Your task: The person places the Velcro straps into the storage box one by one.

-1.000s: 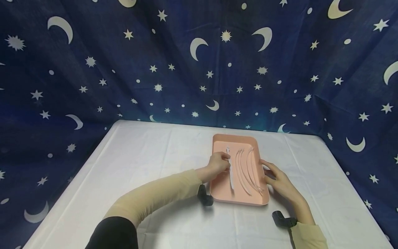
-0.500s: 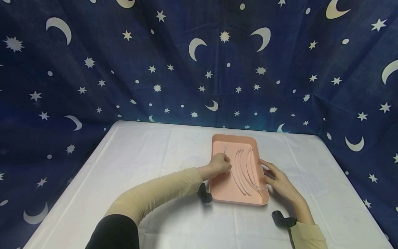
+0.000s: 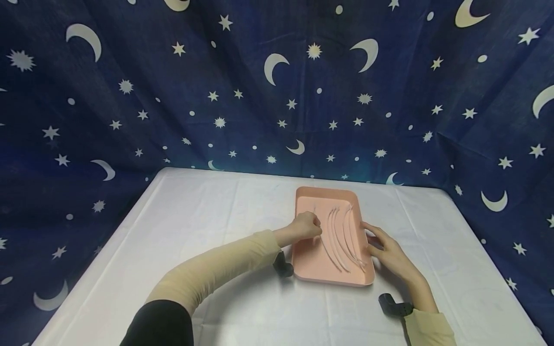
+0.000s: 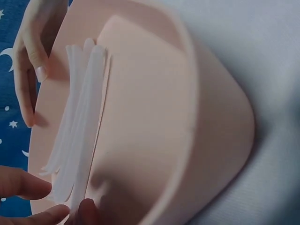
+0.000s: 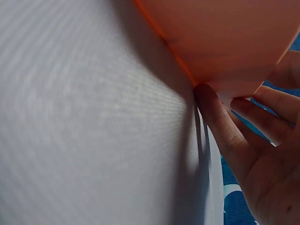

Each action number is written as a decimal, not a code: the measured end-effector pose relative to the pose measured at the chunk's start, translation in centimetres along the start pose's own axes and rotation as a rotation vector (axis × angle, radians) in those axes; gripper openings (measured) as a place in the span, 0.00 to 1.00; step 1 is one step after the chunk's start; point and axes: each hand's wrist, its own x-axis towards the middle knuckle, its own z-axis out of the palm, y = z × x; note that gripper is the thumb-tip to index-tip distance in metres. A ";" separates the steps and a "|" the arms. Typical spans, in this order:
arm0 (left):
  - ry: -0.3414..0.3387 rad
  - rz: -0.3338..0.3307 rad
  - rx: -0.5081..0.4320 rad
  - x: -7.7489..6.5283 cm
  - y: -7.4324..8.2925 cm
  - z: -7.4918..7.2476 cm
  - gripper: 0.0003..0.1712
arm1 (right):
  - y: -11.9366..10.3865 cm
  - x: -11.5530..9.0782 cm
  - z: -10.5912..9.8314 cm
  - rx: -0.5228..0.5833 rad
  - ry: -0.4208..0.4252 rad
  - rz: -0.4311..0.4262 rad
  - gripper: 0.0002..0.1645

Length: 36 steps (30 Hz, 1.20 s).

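A pink tray (image 3: 326, 277) sits on the white table with several thin, translucent white plastic strips (image 3: 346, 235) lying lengthwise in it. My left hand (image 3: 305, 226) is over the tray's left half. In the left wrist view its thumb and a fingertip pinch the near end of a white strip (image 4: 89, 159), which lies along the edge of the bunch. My right hand (image 3: 391, 252) is at the tray's right wall, fingers fairly straight. In the right wrist view the thumb (image 5: 218, 112) touches the base of the wall, and other fingers lie along its outer side.
A white cloth (image 3: 216, 206) covers the table. Behind it hangs a dark blue curtain (image 3: 242, 125) with moons and stars. Black devices are worn on the left wrist (image 3: 283, 265) and the right wrist (image 3: 395, 305).
The strip under my left hand has turned, its near end swinging right toward the other strips and its thin edge now showing from above. The right hand and the tray have stayed put.
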 end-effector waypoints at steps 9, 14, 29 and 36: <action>-0.022 -0.018 -0.212 -0.5 -0.2 -0.5 0.22 | 0.1 0.1 0.1 0.000 0.007 -0.040 0.37; 0.018 0.033 -0.231 -1.1 -0.5 -0.8 0.22 | -0.1 0.2 0.2 -0.014 0.002 -0.044 0.37; 0.164 0.235 -0.189 -3.9 -1.8 -1.9 0.23 | 0.8 0.2 -0.9 -0.035 0.059 -0.060 0.36; 0.278 0.257 -0.120 -5.1 -3.9 -3.0 0.22 | 0.6 0.2 -1.4 -0.124 0.143 -0.166 0.31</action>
